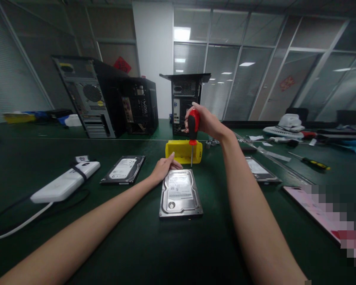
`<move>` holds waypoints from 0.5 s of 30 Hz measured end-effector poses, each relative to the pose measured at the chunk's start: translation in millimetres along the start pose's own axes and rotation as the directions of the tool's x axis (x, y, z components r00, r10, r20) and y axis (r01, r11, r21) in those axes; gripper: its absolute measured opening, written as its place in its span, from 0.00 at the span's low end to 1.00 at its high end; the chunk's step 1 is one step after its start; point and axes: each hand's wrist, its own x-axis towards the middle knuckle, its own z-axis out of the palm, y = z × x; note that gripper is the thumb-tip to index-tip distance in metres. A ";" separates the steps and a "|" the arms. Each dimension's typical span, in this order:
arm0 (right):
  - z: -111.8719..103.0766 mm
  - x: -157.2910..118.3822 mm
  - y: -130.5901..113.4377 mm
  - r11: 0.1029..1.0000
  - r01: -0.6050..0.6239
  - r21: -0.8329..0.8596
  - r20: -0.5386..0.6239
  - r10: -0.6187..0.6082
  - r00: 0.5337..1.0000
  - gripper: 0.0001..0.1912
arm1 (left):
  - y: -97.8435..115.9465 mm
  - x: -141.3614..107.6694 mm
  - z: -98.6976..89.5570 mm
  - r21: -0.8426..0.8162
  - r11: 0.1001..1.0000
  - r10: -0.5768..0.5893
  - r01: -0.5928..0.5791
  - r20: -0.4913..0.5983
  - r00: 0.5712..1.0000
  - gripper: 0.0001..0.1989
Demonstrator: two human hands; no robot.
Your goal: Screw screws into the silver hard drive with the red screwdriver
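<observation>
In the head view, my right hand was wrapped around a red-and-black screwdriver, its shaft pointing down at the far right corner of a hard disk drive on the green tabletop. My left hand, apart from it, lay loosely extended at the drive's far left edge, near a yellow tray.

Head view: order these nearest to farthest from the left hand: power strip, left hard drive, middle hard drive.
1. Middle hard drive: directly at the left hand.
2. Left hard drive: off to the hand's left.
3. Power strip: farther left, past that drive.
</observation>
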 end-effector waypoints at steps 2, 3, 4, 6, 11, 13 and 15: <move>-0.5 -0.3 -0.4 1.000 0.017 -0.020 0.032 -0.017 0.999 0.17 | -0.1 -0.2 -0.2 0.003 1.000 0.000 0.000 -0.001 1.000 0.32; -1.1 -0.6 -0.4 0.999 0.031 -0.038 0.043 -0.029 0.999 0.16 | 0.0 -0.3 -0.2 0.004 1.000 0.001 -0.001 -0.002 1.000 0.32; -1.7 -0.9 -0.3 0.997 0.042 -0.057 0.048 -0.039 0.998 0.15 | 0.0 -0.4 -0.2 0.006 1.000 0.001 -0.001 -0.003 1.000 0.32; -3.3 -1.7 0.0 0.995 0.059 -0.081 0.027 -0.057 0.998 0.14 | 0.3 -0.4 -0.2 0.006 1.000 -0.001 0.001 -0.004 1.000 0.32; -6.6 -4.4 0.2 0.991 0.105 -0.087 -0.045 -0.109 0.993 0.12 | 0.3 -0.5 0.0 -0.014 1.000 0.001 -0.001 -0.001 1.000 0.32; -7.1 -4.9 0.5 0.989 0.124 -0.086 -0.048 -0.128 0.991 0.13 | 0.0 -0.4 0.2 -0.024 1.000 0.002 -0.002 0.002 1.000 0.32; -6.7 -4.7 1.2 0.989 0.132 -0.071 -0.048 -0.136 0.990 0.13 | -0.4 0.0 0.3 -0.023 1.000 -0.003 0.003 0.003 1.000 0.32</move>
